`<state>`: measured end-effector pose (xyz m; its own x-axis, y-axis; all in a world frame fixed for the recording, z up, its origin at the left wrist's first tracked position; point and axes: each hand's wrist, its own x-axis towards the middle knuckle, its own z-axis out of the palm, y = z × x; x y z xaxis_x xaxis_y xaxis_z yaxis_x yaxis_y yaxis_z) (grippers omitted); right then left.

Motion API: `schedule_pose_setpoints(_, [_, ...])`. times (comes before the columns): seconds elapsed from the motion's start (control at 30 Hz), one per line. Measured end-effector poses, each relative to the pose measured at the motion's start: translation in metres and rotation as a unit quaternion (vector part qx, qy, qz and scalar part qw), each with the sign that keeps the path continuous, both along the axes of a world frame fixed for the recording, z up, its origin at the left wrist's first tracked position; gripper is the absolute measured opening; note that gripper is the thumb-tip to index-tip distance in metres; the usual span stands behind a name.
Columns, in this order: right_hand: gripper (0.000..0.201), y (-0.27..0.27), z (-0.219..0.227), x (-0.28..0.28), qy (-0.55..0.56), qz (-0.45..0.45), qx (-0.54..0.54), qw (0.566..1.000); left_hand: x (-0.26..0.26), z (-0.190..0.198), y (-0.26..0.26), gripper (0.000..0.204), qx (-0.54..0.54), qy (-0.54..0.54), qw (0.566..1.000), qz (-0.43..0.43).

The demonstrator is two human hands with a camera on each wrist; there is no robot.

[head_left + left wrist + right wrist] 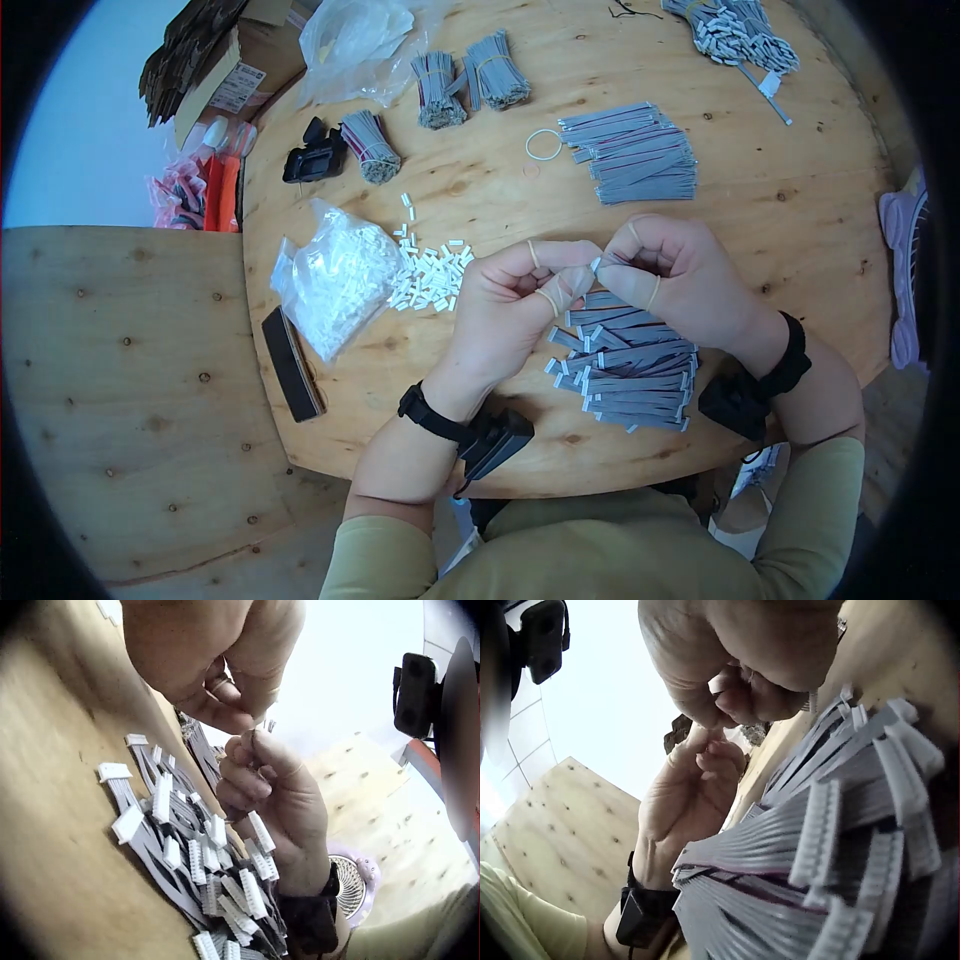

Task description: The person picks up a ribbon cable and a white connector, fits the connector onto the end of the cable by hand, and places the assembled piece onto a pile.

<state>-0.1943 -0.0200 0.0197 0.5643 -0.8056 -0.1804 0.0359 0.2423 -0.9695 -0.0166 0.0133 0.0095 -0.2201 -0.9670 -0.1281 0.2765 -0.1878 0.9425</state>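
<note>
In the head view my left hand [505, 305] and right hand [690, 275] meet fingertip to fingertip. Both pinch a small white connector [596, 265] between them; most of it is hidden by the fingers. Finger covers wrap some fingertips. Under the right hand lies a pile of grey ribbon cables [640, 375] with white connectors on their ends, seen close up in the left wrist view as white connector ends [161, 799]. Left of the left hand, loose white connectors [432, 278] are scattered beside a clear plastic bag [345, 275] full of more.
Further back lie a flat stack of grey cables [635, 155], a white ring [543, 145] and tied cable bundles [497, 72]. A black case [314, 155] and a cardboard box [235, 80] stand at left. A dark flat bar [292, 365] lies near the left edge.
</note>
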Motion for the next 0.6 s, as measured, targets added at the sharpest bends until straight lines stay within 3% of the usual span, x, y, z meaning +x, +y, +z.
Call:
schedule_pose_setpoints(0.23, [0.006,0.0001,0.0005,0.0021,-0.011,-0.016,0.015,1.0,-0.003,0.001,0.0003,0.018,0.003,0.014,0.999,0.036])
schedule_pose_setpoints(0.33, [0.006,0.0,-0.0005,-0.0004,0.004,0.0,-0.025,1.0,-0.0033,0.0001,0.0012,0.018,-0.003,0.003,0.999,0.033])
schedule_pose_setpoints(0.6, [0.008,-0.0027,0.0057,-0.0002,-0.006,0.003,0.039,0.999,-0.0044,0.0036,0.0011,0.016,0.006,-0.015,1.0,0.025])
